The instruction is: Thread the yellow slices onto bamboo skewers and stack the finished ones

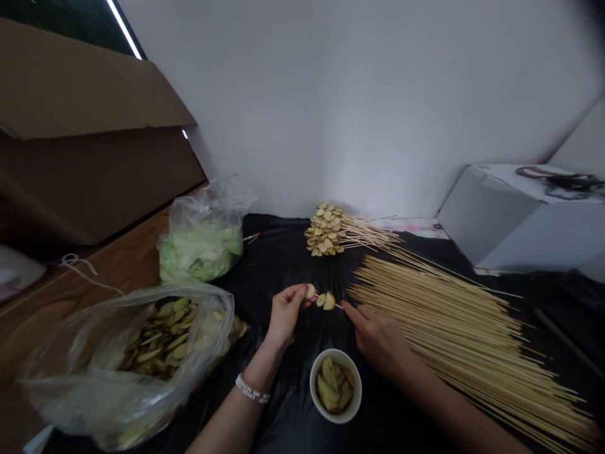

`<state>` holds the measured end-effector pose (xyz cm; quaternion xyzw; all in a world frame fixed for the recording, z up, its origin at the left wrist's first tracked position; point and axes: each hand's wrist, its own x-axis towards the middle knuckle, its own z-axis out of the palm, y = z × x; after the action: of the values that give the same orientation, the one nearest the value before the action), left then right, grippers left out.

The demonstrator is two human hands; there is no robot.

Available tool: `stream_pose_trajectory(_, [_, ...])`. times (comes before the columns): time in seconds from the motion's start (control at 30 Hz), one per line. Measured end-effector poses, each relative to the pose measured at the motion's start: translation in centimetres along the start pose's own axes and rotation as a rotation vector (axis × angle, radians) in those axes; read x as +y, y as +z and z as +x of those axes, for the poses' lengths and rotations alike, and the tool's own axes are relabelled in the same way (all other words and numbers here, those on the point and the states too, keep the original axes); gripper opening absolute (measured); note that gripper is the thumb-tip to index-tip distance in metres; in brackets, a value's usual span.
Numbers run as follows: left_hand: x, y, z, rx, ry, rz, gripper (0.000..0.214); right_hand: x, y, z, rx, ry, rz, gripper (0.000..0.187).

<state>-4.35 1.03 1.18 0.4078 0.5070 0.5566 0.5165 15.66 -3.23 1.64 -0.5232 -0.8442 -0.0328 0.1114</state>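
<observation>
One black plastic sheet (283,252) carries loose bamboo skewers (463,328) and a white bowl (335,386) of pale slices. Above it, the left hand (286,313) pinches a slice (311,291) at one end of a short-held skewer (338,306); the right hand's (378,340) fingers (350,307) close narrowly near the other end, two slices (326,301) threaded between.

Bamboo skewer (337,306) with three pale potato slices (328,301), nearly level

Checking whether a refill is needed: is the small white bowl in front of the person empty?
Not empty: the small white bowl holds a heap of pale sliced pieces that fills most of its inside.
</observation>
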Motion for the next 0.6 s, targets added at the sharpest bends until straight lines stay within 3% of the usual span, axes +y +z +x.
stream_pose_trajectory(0.4, [-0.79, 0.13, 0.13, -0.009, -0.005, 0.037, 0.032, 0.13, 0.55, 0.23, -0.057, -0.003, 0.049, 0.049])
stream_pose_trajectory(0.6, [-0.78, 0.04, 0.14, 0.034, -0.123, -0.101, 0.033, 0.17, 0.47, 0.28, -0.025, -0.012, 0.075, 0.049])
